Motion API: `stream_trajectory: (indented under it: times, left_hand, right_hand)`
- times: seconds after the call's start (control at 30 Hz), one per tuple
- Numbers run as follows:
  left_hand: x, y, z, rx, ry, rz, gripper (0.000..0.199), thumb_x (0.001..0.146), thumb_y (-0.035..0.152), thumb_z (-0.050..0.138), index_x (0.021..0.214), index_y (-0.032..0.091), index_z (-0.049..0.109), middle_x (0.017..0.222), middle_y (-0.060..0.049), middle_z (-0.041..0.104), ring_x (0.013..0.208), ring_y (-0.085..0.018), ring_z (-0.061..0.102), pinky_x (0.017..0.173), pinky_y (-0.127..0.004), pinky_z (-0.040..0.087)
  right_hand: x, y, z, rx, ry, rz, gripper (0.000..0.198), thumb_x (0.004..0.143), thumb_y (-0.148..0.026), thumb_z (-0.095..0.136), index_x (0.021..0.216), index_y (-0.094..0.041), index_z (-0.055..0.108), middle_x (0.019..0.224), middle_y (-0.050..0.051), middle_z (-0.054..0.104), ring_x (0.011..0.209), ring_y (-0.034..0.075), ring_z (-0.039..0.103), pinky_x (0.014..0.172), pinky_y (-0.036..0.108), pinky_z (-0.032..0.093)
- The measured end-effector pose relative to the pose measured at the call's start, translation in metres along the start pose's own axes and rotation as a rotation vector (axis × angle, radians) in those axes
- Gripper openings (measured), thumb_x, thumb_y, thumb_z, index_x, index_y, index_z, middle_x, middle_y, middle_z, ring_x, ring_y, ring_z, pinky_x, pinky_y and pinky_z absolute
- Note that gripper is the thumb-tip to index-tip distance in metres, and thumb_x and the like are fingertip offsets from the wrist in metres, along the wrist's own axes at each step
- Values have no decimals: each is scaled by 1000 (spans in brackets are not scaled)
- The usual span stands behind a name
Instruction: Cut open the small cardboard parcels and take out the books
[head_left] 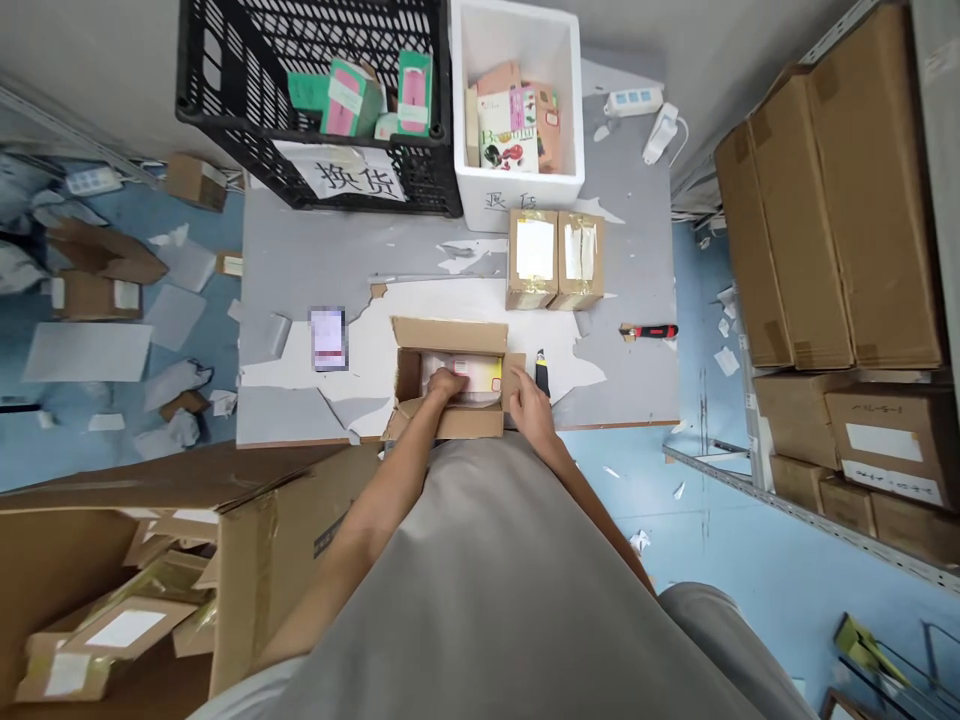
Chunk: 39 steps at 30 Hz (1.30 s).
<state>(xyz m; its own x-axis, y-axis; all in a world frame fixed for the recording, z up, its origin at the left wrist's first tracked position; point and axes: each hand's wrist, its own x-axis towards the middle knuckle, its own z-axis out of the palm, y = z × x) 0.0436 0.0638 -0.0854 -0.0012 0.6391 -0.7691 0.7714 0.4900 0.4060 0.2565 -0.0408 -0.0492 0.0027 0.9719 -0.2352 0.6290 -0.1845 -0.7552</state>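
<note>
An open cardboard box point(450, 334) lies at the table's near edge with its flaps spread. Inside it is a white and yellow package point(484, 374), which seems wrapped in clear plastic. My left hand point(448, 382) reaches into the box, its fingers curled closed at the left part of this package. At the box's right end, my right hand point(529, 402) closes its fingers on the cardboard flap point(513, 366). A yellow and black utility knife point(541, 372) lies just beside my right hand.
Two taped cartons point(533, 260) stand behind the box. Farther back are a black crate point(337, 170) and a white foam bin point(517, 190) holding small boxes. A red and black cutter point(649, 331) lies right, a phone point(328, 340) left. A large carton point(277, 560) stands near left.
</note>
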Motion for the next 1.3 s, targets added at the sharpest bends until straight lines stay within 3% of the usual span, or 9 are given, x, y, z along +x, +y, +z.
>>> stream_trajectory:
  times: [0.17,0.4,0.5,0.63,0.77,0.87,1.0,1.13,1.3]
  left_hand:
    - [-16,7,-18,27,71,-85,19,87,38,89,89,21,80,90,-16,84,102,-36,83,86,-39,59]
    - [-75,-1,-64,-24,264,128,10,94,35,88,91,26,84,101,-9,87,102,-33,80,89,-37,56]
    - [-111,0,-91,-92,428,322,12,99,39,86,96,27,86,92,-5,84,85,-28,76,83,-36,55]
    - [-152,14,-118,-214,766,748,20,112,36,71,101,25,84,107,-5,86,94,-24,79,86,-33,58]
    - [-170,30,-142,-124,1110,1130,20,114,22,67,105,27,85,114,-5,88,98,-21,81,89,-33,58]
    - [-173,42,-167,-226,1216,1223,20,107,14,70,108,27,85,123,-8,87,104,-22,81,95,-34,60]
    - [-173,58,-205,-844,1030,1061,29,99,34,79,125,21,83,134,-14,83,104,-24,81,90,-36,65]
    - [-168,59,-228,-1175,634,920,44,88,60,90,100,17,85,100,-10,85,89,-22,78,81,-32,65]
    - [-163,40,-225,-1309,646,905,52,79,67,99,93,18,86,94,-7,84,86,-20,77,84,-31,65]
  right_hand:
    - [3,2,-4,-61,-2,-13,64,102,-15,50,165,-19,64,154,17,80,138,34,80,119,50,67]
    - [5,-29,-18,-140,160,2,46,105,-21,53,145,-20,76,157,21,75,151,37,71,128,59,60]
    - [11,-70,-25,65,240,23,35,113,-46,54,117,-24,81,128,19,85,125,37,83,110,56,71]
    - [30,-153,-38,532,111,31,60,107,-80,59,100,-23,77,97,10,86,76,24,84,64,34,70]
    - [56,-232,-57,724,167,-67,55,95,-78,79,98,-23,73,84,2,79,65,20,80,55,29,66]
    - [71,-270,-70,752,230,-152,45,89,-65,87,98,-23,73,84,0,78,63,18,76,54,28,67]
    - [83,-297,-72,751,277,-276,42,90,-61,85,108,-23,80,95,3,84,71,18,74,59,30,70]
    - [87,-308,-54,738,279,-346,46,95,-63,83,115,-22,82,105,6,86,75,18,74,61,31,70]
    - [79,-316,-22,601,445,-332,48,101,-58,76,130,-20,82,118,12,87,91,24,80,68,35,71]
